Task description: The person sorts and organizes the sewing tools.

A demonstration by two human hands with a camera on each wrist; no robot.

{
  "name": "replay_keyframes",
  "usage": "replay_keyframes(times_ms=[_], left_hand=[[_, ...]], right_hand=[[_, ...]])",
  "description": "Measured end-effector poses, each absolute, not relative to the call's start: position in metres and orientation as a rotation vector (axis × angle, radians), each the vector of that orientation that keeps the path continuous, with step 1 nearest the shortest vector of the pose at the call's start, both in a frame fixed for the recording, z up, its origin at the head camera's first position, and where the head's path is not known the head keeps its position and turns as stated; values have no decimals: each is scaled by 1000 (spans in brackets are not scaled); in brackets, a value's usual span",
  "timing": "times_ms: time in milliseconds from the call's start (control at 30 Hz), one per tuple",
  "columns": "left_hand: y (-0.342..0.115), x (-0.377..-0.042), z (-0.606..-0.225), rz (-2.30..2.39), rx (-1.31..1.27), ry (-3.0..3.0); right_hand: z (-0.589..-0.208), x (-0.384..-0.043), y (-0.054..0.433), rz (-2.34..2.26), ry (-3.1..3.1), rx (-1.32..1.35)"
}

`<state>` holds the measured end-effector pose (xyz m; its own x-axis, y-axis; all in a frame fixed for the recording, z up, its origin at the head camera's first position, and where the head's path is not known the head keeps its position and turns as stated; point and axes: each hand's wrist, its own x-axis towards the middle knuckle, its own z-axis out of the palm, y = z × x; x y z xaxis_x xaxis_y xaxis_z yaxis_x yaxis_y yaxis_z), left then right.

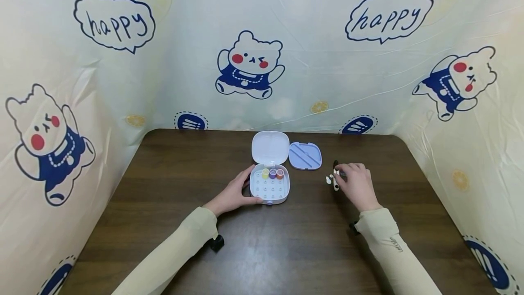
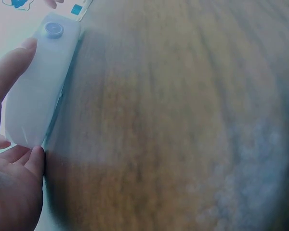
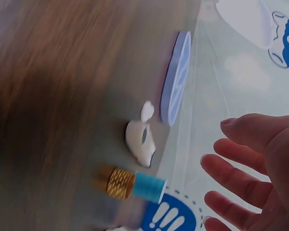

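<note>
My left hand (image 1: 233, 196) grips the left side of a white sewing box (image 1: 287, 190), its thumb along the front. The box's lid (image 1: 270, 147) stands open behind it. A yellow thread spool (image 1: 265, 173), a purple spool (image 1: 272, 174) and an orange spool (image 1: 280, 174) sit in the back row of pegs. Over small items at the right hovers my right hand (image 1: 358, 185), fingers loosely bent and apart. Below it, the right wrist view has a blue thread spool (image 3: 149, 187) against a gold thimble (image 3: 119, 184), beside a white piece with a dark slot (image 3: 140, 142).
A periwinkle tray (image 1: 305, 156) with diagonal ridges lies right of the open lid. A small white bit (image 3: 147, 111) rests between that tray and the slotted piece. Behind the brown table (image 1: 184, 163) hangs a printed curtain (image 1: 311, 26).
</note>
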<state>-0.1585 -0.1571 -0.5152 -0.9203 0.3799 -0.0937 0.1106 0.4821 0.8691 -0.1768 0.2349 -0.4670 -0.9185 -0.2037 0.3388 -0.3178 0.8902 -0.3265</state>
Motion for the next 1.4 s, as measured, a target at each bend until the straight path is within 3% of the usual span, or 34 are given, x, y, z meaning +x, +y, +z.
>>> replay_keyframes(times_ms=[1400], left_hand=[[-156,-158,-514,1404,387,2449]], right_hand=[[-487,-202,266,639,-2886,65]])
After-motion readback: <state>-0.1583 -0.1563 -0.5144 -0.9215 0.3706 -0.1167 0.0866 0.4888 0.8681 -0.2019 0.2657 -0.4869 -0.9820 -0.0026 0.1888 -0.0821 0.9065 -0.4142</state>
